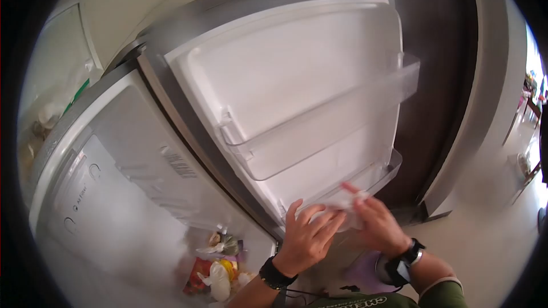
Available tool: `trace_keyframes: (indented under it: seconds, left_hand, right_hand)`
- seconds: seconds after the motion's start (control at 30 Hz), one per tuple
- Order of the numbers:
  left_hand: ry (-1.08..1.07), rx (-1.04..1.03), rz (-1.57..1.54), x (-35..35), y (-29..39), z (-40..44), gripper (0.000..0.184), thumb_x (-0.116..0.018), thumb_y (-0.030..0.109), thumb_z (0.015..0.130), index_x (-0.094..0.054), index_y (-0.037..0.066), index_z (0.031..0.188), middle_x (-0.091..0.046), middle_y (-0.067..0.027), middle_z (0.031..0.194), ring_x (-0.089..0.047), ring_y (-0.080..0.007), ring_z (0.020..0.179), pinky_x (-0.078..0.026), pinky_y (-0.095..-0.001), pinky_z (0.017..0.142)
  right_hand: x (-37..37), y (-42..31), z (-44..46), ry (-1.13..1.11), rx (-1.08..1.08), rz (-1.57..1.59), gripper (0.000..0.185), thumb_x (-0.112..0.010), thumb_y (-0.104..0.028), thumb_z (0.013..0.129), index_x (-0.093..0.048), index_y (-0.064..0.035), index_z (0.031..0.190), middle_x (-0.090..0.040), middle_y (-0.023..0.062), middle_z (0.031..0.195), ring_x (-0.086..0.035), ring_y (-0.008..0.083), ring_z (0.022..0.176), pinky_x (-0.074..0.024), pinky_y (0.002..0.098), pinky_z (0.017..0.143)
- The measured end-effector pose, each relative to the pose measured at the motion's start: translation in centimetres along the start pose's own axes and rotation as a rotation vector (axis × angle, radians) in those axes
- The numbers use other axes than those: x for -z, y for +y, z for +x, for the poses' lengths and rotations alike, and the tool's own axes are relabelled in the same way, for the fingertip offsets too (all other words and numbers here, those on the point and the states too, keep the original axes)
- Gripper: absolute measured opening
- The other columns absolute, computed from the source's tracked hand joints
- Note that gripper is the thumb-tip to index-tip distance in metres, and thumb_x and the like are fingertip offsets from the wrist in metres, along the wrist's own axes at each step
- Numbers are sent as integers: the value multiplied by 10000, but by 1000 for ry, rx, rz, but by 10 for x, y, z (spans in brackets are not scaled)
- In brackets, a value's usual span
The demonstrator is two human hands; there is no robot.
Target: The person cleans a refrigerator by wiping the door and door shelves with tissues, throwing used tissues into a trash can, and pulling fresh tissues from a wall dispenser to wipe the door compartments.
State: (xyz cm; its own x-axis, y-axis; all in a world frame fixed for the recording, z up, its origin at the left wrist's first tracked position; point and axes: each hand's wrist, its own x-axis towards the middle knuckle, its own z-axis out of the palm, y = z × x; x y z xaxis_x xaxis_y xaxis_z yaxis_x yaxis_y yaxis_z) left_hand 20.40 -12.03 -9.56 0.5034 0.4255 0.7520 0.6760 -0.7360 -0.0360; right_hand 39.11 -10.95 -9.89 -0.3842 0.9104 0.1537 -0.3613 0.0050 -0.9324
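Observation:
Both hands are raised at the lower middle, in front of the lower part of an open fridge door (285,74). My left hand (310,232) has its fingers spread and bent beside a crumpled, whitish translucent plastic piece (342,201). Around the right side of that piece my right hand (377,222) is closed, with a reddish tip showing above it. Blur hides the exact finger contact. Two clear shelves, an upper door shelf (325,117) and a lower door shelf (371,182), cross the white inner door.
The fridge compartment (131,211) lies open at the left, with bagged items (220,276) low inside. Behind the door stands a dark brown panel (439,80). Pale floor (485,217) extends to the right.

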Motion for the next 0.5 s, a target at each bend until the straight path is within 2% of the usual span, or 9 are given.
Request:
trace_keyframes:
  seconds: [0.03,0.07,0.13,0.17,0.23,0.33,0.4,0.47,0.5]
  left_hand:
    - [19,-48,9,5,-5,-2,240,-659,59,706,-668,64,946,-589,-45,950,-555,-240,948,-375,-487,933]
    - [102,-32,38,13,-12,-5,262,-665,77,713,-659,52,973,-579,-67,995,-543,-250,977,-358,-490,955]
    - [257,5,82,30,-28,-16,316,-677,112,726,-642,28,1028,-560,-110,1085,-519,-271,1037,-324,-495,999]
    - [311,78,124,40,-37,-16,446,-701,157,732,-573,23,1137,-493,-156,1181,-473,-305,1101,-306,-507,1008]
    - [410,235,148,45,-50,-7,664,-735,232,737,-437,20,1291,-372,-215,1315,-390,-362,1192,-284,-529,1018]
    - [448,427,84,38,-74,3,958,-780,360,699,-224,36,1409,-211,-252,1415,-235,-448,1289,-260,-561,1025]
    - [425,406,196,26,-81,-2,964,-788,366,687,-236,36,1405,-199,-266,1415,-219,-463,1298,-249,-564,1034]
    - [397,415,290,16,-87,-10,939,-791,334,680,-256,45,1395,-166,-294,1414,-190,-485,1312,-249,-577,1039]
    - [400,418,303,13,-89,-14,902,-777,299,688,-266,51,1389,-159,-296,1416,-190,-486,1311,-256,-581,1035]
  right_hand:
    - [9,-6,0,62,155,-244,383,-425,-195,980,-388,-48,1332,-532,45,1108,-509,97,1014,-422,266,873]
    - [14,-22,-4,165,61,-59,365,-446,-181,968,-403,-56,1308,-542,44,1079,-518,87,984,-430,259,856]
    - [28,-62,-1,394,386,-398,269,-547,-84,880,-453,-50,1130,-554,62,980,-567,133,895,-489,289,775]
    - [25,-91,2,385,554,-368,279,-579,-59,847,-471,-40,1103,-575,93,1011,-588,172,939,-510,316,788]
    - [9,-158,22,143,960,-857,147,-666,-68,773,-634,-52,916,-595,149,1111,-590,250,1028,-508,346,846]
    - [-44,-211,81,-152,950,-1341,161,-703,-99,724,-698,-56,879,-656,86,946,-617,228,923,-491,326,801]
    - [-62,-214,132,-369,992,-1588,190,-696,-140,727,-694,-41,888,-653,77,872,-615,234,848,-477,335,758]
    - [-92,-209,156,-415,465,-1642,174,-668,-148,745,-684,-41,881,-643,101,856,-613,250,826,-467,355,743]
    - [-99,-205,165,-474,472,-1669,165,-661,-139,748,-678,-38,878,-643,105,848,-612,252,822,-465,358,733]
